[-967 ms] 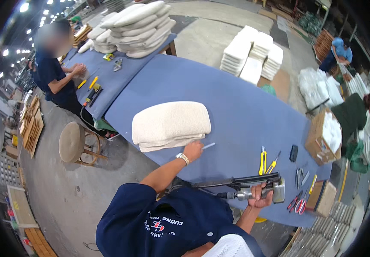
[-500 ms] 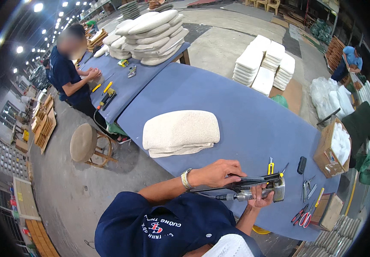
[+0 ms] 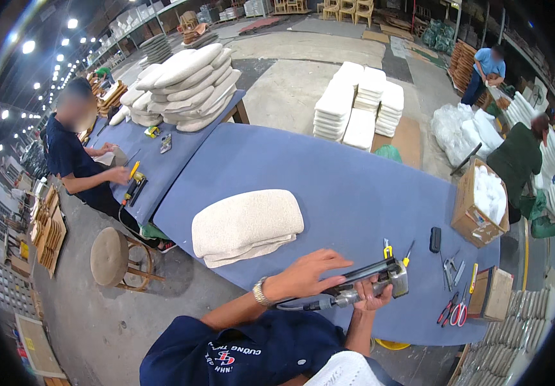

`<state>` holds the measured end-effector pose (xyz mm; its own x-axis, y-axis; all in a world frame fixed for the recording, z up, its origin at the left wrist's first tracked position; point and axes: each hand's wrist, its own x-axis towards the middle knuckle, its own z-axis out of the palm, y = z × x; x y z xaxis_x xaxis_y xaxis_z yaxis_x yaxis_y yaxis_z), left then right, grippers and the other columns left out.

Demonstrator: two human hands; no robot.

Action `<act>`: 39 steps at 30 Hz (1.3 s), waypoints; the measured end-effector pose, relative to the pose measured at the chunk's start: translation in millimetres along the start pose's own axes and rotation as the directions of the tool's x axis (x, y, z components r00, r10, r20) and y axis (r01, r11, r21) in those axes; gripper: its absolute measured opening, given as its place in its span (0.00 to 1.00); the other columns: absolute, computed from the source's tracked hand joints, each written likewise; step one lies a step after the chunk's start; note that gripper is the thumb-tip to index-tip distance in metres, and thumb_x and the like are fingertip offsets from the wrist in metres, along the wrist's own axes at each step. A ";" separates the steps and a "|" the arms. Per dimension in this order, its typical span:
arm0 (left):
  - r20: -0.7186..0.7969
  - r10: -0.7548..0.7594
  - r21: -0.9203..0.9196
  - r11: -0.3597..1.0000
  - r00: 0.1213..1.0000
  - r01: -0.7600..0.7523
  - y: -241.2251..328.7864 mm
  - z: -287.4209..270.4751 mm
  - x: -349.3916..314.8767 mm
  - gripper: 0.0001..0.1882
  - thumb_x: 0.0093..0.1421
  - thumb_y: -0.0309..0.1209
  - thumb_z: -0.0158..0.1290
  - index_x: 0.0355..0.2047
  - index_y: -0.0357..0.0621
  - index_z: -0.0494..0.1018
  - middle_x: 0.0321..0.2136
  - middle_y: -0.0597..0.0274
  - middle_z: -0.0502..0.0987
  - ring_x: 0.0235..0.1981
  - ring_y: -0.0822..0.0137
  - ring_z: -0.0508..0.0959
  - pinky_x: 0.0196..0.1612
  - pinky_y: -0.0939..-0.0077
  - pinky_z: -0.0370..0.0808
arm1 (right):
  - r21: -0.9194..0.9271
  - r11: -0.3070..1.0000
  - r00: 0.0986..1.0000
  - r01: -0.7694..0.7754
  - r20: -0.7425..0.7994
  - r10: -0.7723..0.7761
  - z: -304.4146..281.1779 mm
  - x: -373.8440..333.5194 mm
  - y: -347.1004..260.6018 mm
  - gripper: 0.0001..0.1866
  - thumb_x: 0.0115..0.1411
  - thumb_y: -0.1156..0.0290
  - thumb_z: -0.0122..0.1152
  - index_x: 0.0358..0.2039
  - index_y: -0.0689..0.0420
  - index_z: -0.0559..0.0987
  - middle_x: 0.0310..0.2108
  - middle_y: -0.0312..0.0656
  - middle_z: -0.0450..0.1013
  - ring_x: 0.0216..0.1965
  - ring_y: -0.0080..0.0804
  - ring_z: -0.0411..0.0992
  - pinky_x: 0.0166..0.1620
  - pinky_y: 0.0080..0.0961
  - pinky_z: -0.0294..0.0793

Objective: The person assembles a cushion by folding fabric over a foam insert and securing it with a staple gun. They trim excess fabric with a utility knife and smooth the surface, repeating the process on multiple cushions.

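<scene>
A grey metal air staple gun (image 3: pixel 398 278) is in my hands over the near edge of the blue table, its long black magazine uppermost. My right hand (image 3: pixel 373 294) wraps around its body from below. My left hand (image 3: pixel 306 276), with a watch at the wrist, bends over the magazine's rear end, fingers touching it. An air hose (image 3: pixel 295 306) runs from the gun under my left wrist. Beyond my hands lies a cream fabric-covered pad (image 3: pixel 248 222), with loose cloth along its near side.
A yellow box cutter (image 3: pixel 387 248), screwdriver (image 3: pixel 409 253), black block (image 3: pixel 435 239), red-handled scissors (image 3: pixel 459 314) and pliers lie on the right. A carton (image 3: pixel 480 204) with white stuffing stands at the table's right edge. Stacked cushions (image 3: pixel 194 90) and a co-worker (image 3: pixel 75 148) are at the left table.
The view has swung, shifting the scene left. My left hand has drawn back along the magazine toward its rear end; its raised bar now lies closer to the gun. The right hand keeps its hold.
</scene>
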<state>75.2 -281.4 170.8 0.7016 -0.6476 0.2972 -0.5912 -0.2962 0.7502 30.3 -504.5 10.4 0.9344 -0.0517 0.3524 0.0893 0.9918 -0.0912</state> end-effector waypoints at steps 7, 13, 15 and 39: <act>0.255 -0.411 -0.368 0.796 0.876 0.480 -11.3 -18.2 -91.2 0.30 0.70 0.45 0.56 0.67 0.43 0.69 0.42 0.55 0.85 0.34 0.67 0.80 0.44 0.71 0.75 | 0.195 0.973 0.983 0.122 -0.157 -0.092 1.1 16.5 -21.8 0.29 0.66 0.52 0.62 0.57 0.61 0.71 0.37 0.42 0.72 0.22 0.24 0.65 0.24 0.24 0.69; 0.115 -0.412 -0.262 0.865 0.904 0.428 4.6 -13.8 -74.0 0.28 0.71 0.44 0.54 0.66 0.42 0.69 0.42 0.50 0.84 0.36 0.63 0.81 0.42 0.69 0.75 | 0.166 0.985 0.991 -0.052 -0.117 0.072 -3.9 20.2 -1.6 0.28 0.70 0.53 0.58 0.59 0.62 0.69 0.41 0.45 0.74 0.25 0.25 0.69 0.27 0.25 0.71; 0.062 -0.435 -0.251 0.864 0.898 0.436 7.0 -7.5 -65.2 0.27 0.72 0.43 0.53 0.65 0.41 0.70 0.43 0.46 0.83 0.37 0.59 0.82 0.43 0.68 0.76 | 0.138 0.983 0.981 -0.119 -0.137 0.138 -0.8 17.5 10.1 0.25 0.73 0.55 0.53 0.60 0.63 0.69 0.43 0.46 0.74 0.25 0.25 0.69 0.30 0.27 0.73; -0.069 -0.378 -0.204 0.911 0.923 0.358 -2.8 21.4 -93.1 0.27 0.73 0.44 0.49 0.64 0.36 0.69 0.54 0.40 0.78 0.50 0.44 0.80 0.52 0.58 0.76 | -0.056 0.923 0.789 -0.380 -0.540 0.292 -33.8 5.1 -27.6 0.23 0.74 0.44 0.50 0.49 0.52 0.75 0.26 0.36 0.70 0.22 0.23 0.66 0.37 0.21 0.73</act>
<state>3.0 -235.3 128.4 0.8988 -0.4373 0.0314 -0.2062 -0.3584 0.9105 44.3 -536.1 -16.8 0.9499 0.1854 -0.2518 -0.2529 0.9289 -0.2704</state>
